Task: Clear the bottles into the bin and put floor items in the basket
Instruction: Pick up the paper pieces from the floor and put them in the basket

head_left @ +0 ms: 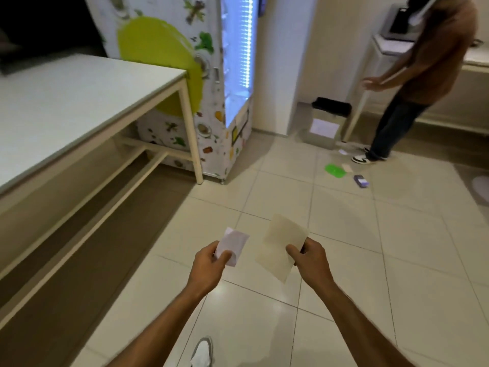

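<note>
While both hands are loaded, collection stands partway: left hand [211,263] pinching white paper [234,245], right hand [311,256] pinching beige sheet [281,245]. Green lid [335,170], purple box [361,180], scraps remaining on floor beside bin [326,120]. No bottles or basket visible.

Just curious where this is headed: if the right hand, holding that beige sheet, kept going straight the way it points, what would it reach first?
The right hand points forward and slightly left over bare floor tiles. The way looks free for a good stretch; the first thing in that line is probably the lit fridge or the wall beside it, though depth is hard to judge.
</note>
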Motion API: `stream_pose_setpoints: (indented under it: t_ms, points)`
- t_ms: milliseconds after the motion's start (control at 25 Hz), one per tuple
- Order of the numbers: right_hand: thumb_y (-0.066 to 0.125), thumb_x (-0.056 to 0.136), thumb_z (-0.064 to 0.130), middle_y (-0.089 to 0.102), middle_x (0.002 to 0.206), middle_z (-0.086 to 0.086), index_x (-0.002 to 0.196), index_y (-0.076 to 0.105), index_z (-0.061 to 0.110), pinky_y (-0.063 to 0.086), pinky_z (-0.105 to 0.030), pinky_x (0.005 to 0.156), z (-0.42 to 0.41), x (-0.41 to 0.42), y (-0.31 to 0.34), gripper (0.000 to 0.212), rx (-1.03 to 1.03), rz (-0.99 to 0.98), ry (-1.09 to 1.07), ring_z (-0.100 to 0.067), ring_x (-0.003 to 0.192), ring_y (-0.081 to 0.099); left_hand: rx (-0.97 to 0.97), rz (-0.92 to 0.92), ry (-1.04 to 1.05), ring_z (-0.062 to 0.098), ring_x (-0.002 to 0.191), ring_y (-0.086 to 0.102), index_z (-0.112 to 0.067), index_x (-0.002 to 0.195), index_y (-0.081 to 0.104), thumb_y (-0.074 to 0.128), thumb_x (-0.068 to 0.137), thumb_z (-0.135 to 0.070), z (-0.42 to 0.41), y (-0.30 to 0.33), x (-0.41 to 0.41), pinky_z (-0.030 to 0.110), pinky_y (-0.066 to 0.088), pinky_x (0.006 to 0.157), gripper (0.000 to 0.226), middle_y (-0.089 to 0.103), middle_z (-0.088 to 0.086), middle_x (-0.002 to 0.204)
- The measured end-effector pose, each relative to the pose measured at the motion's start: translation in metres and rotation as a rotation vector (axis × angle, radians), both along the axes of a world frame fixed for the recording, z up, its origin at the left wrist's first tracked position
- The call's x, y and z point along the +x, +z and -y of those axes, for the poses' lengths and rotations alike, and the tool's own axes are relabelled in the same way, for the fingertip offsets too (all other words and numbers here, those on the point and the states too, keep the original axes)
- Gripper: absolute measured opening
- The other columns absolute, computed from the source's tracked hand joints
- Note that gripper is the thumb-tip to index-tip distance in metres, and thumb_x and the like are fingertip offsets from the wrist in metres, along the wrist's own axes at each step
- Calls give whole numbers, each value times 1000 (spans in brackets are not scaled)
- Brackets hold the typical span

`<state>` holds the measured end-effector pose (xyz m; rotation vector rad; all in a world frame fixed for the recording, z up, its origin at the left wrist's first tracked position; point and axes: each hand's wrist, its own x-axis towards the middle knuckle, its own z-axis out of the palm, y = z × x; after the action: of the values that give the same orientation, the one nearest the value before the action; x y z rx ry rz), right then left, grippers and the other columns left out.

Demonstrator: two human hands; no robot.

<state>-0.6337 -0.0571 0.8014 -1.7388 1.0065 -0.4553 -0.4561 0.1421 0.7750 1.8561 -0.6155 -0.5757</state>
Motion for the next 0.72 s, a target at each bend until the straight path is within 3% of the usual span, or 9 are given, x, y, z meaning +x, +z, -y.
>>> stream_pose_setpoints:
  t_ms: [160,240,320,440,600,720]
  points:
    - [67,87,16,74,82,-1,87,70,26,58,-45,68,-28,-2,2,10,29,11,150,-25,77,69,-20,-35,120,16,66,58,-10,86,70,65,77,-43,-61,9,-42,34,47,61,35,68,15,79]
    - [69,87,16,75,82,6,88,70,30,59,-40,67,-51,2,2,14,58,20,230,-19,76,70,-37,-59,170,15,67,59,-10,86,70,65,76,-49,-92,14,-58,32,48,62,41,68,15,80]
    - [69,87,16,75,83,10,90,69,33,58,-33,64,-79,11,9,18,75,26,342,-14,74,70,-58,-97,228,13,67,57,-16,84,72,68,78,-44,-122,22,-69,29,46,62,29,68,14,80]
    - [68,86,16,74,81,1,89,72,28,55,-30,59,-124,30,20,13,80,36,501,-12,65,65,-89,-193,313,11,75,63,-19,90,74,72,85,-28,-166,31,-79,20,49,64,11,72,6,89]
    - [68,78,31,75,82,0,89,74,29,56,-30,62,-201,54,36,13,116,50,707,-22,73,69,-142,-226,311,21,95,71,-15,102,74,75,85,-31,-231,45,-89,31,59,83,24,74,5,103]
    - [71,78,33,75,84,0,90,73,36,57,-29,63,-273,69,39,12,142,57,849,-13,70,67,-146,-202,418,26,89,70,-12,90,74,73,77,-26,-294,52,-93,31,56,78,19,74,8,95]
